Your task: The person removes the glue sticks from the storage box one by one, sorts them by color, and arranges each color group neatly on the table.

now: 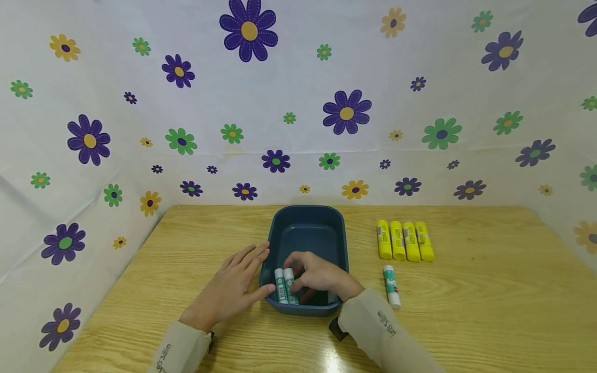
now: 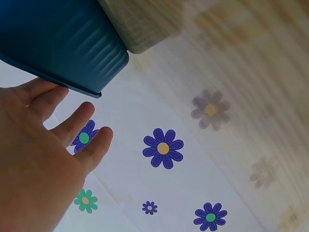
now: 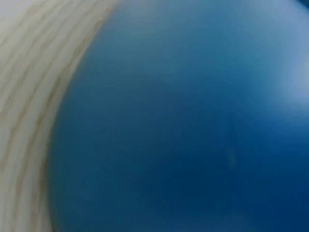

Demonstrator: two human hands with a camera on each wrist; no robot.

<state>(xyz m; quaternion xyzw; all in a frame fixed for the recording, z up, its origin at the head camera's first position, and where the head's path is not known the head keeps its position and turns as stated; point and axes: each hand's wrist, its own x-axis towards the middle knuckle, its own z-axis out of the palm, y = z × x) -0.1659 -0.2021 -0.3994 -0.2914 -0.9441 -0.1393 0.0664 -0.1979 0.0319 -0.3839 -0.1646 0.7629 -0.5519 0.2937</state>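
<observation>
In the head view, a dark blue plastic bin [image 1: 308, 311] stands on the wooden table. Two white-and-green glue sticks [image 1: 281, 286] lie side by side in its near left corner. My right hand [image 1: 322, 272] reaches into the bin, its curled fingers and thumb at the right-hand glue stick [image 1: 289, 282], partly covering it. My left hand [image 1: 233, 290] rests against the bin's left rim with fingers extended. From the left wrist view, the left fingers [image 2: 79, 121] are spread, some touching the rim. Only the blurred blue bin wall [image 3: 169, 121] and table show in the right wrist view.
Several yellow glue sticks [image 1: 404, 241] lie in a row on the table [image 1: 489, 290], right of the bin. Below them lies another white-and-green glue stick [image 1: 392, 286]. A flower-printed white sheet [image 1: 298, 77] hangs behind the table and at its sides.
</observation>
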